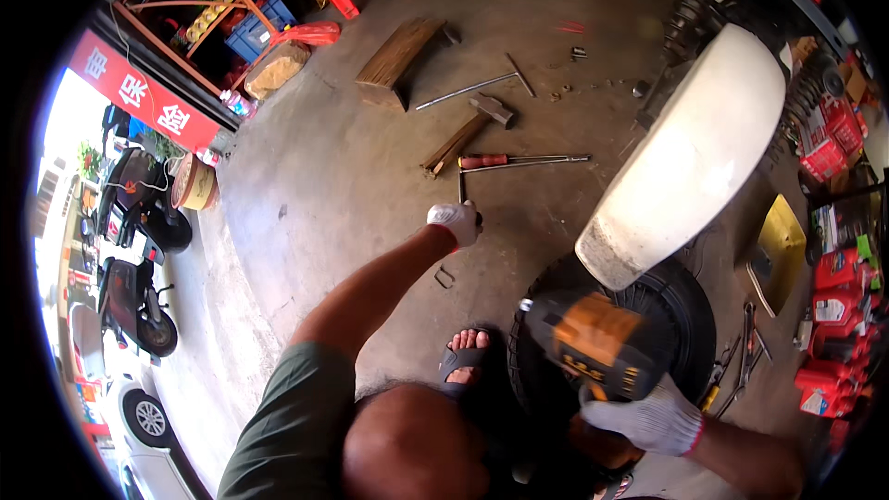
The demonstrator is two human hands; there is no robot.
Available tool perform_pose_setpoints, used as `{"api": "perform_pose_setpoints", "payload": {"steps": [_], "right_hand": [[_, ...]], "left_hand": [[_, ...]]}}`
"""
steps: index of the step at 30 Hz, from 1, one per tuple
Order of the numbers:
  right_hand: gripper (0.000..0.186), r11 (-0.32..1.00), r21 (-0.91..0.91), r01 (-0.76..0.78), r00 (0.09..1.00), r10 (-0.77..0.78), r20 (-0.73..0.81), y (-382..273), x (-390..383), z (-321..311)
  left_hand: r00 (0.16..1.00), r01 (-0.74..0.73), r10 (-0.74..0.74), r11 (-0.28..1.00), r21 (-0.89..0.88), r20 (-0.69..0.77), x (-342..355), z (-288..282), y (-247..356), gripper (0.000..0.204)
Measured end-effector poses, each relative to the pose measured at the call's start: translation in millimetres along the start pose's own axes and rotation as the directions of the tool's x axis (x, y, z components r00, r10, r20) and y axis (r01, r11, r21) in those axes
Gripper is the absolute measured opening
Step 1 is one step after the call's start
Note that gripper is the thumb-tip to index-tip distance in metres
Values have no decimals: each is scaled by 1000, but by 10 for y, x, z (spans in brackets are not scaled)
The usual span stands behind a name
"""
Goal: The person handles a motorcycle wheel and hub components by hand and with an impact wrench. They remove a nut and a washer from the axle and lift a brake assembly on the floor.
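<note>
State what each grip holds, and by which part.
The right grip holds the power tool by its handle; the left grip seems closed on a slim tool, held part hidden.

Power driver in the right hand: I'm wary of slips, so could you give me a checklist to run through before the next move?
1. Power driver gripped in the right hand: ok.
2. Left hand closed on the thin-shafted tool: ok.
3. Both hands gloved: ok, pale gloves with forearms bare.
4. Toes covered: not ok; the visible foot wears an open sandal.
5. Floor ahead clear of loose tools: not ok; a hammer and a red-handled tool lie there.
6. Socket or bit seated at the driver's tip: cannot tell, too blurred.
</note>
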State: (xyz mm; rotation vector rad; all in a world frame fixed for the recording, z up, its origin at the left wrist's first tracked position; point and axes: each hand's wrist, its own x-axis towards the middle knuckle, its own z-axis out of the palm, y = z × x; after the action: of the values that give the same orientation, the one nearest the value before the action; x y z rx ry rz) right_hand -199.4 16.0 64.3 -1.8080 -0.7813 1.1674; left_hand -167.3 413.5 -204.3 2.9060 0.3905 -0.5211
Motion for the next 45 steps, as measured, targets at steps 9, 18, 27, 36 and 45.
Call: {"api": "perform_pose_setpoints", "payload": {"steps": [9,18,27,36,45], "right_hand": [[49,884,-337,-323,945,320,-68,59,-687,-700],[45,645,-122,-754,636,673,-377,320,-1183,-1116],[42,416,138,-899,323,842,-433,314,-1618,-1400],[40,353,290,-890,193,866,-462,365,-2067,-1453],[48,511,404,-759,268,811,-520,1605,-2212,-1472]], "left_hand": [[999,28,-22,989,-147,42,125,-246,-84,52],[749,486,-423,874,-9,-510,1462,-1238,-2150,73],[747,532,-539,836,-136,-388,2842,-1114,-3945,102],[987,82,-159,403,-911,18,3063,-1248,-4362,42],[854,4,-514,-158,-987,85,1267,-638,-3860,54]]}}
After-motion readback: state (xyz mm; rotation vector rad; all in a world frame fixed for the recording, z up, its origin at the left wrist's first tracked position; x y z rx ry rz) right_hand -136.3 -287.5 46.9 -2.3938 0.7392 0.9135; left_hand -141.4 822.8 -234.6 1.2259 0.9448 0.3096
